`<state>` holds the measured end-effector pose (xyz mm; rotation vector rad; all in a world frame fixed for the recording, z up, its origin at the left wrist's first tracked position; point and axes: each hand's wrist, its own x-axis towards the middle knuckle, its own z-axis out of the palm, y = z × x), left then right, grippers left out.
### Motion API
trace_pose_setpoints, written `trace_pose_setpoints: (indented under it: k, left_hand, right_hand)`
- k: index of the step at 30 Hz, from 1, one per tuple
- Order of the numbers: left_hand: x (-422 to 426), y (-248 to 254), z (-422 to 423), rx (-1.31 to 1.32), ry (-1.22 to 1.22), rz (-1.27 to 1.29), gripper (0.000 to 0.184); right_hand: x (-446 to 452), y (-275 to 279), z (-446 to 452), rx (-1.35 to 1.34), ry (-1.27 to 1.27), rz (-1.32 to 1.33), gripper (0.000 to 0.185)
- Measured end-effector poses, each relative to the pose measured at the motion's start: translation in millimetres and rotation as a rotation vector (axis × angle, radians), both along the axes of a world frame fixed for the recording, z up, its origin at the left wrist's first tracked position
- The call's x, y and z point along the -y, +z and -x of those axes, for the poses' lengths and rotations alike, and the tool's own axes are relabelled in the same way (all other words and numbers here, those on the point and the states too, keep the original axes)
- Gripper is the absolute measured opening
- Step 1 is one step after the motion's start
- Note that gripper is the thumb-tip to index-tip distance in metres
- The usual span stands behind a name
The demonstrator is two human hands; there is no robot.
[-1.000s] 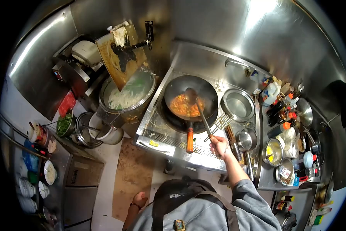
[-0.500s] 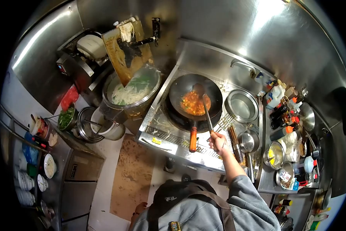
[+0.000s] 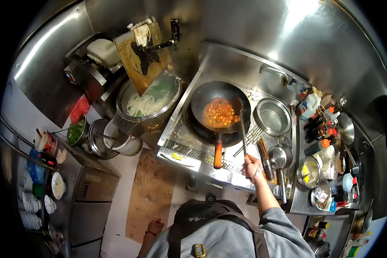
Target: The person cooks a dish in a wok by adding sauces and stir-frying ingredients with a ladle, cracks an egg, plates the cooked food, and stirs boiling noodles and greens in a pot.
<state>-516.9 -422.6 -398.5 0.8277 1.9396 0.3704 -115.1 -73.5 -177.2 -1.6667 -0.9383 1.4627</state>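
Note:
My right hand (image 3: 251, 167) is closed round the handle of a long ladle (image 3: 244, 135). The ladle's head rests inside the right wall of a black wok (image 3: 208, 91), partly lost against the dark metal. A chunky red-orange mixture (image 3: 220, 114) lies in the wok's bottom. The wok's wooden handle (image 3: 218, 155) points toward me, with no hand on it. My left hand (image 3: 156, 225) hangs low beside my body, its fingers loosely curled and nothing visible in them. It is away from the stove.
Right of the wok stand a steel pot of clear liquid (image 3: 272, 117) and a small saucepan (image 3: 281, 156). Bottles (image 3: 318, 147) and a bowl with yellow contents (image 3: 308, 172) crowd the right counter. A large pot with pale strands (image 3: 148, 104) stands left of the stove (image 3: 176, 145).
The ladle has swung from the middle of the wok to its right side, and my right hand has moved slightly right and down. My left hand has come further into view.

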Motion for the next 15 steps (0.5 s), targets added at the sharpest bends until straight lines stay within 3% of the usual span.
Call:
trace_pose_setpoints:
  k: [1,3,5,7,9,11,13,15]
  left_hand:
    - [1.4,-32.2,10.0,0.031,-0.019,-0.002,0.048]
    - [-2.4,-40.5,17.9,0.061,-0.029,-0.001,0.048]
    - [-16.5,-17.7,21.6,0.047,-0.253,-0.068,0.050]
    - [-21.5,-6.5,20.8,0.071,-0.142,-0.073,0.049]
    - [-26.5,16.5,17.1,0.097,-0.045,-0.069,0.049]
    - [-44.0,50.3,4.2,-0.068,-0.316,0.037,0.049]
    - [-23.4,-16.9,6.7,0.071,-0.180,-0.024,0.049]
    - [-10.5,-31.8,9.0,0.197,-0.051,-0.068,0.050]
  right_hand:
    - [-3.6,-6.7,0.5,-0.283,-0.022,0.055,0.020]
    - [-2.1,16.4,-1.6,-0.224,0.039,0.021,0.019]
    - [14.3,32.3,-8.2,-0.199,0.147,0.009,0.023]
    - [25.2,45.3,-10.5,-0.135,0.170,0.071,0.027]
    - [8.5,15.9,-23.9,0.033,0.235,0.023,0.029]
    - [-5.8,9.7,-5.7,-0.018,0.163,0.003,0.029]
    - [-15.2,11.6,26.7,-0.020,0.126,-0.006,0.029]
    - [-18.1,1.1,29.5,0.037,0.221,-0.065,0.028]
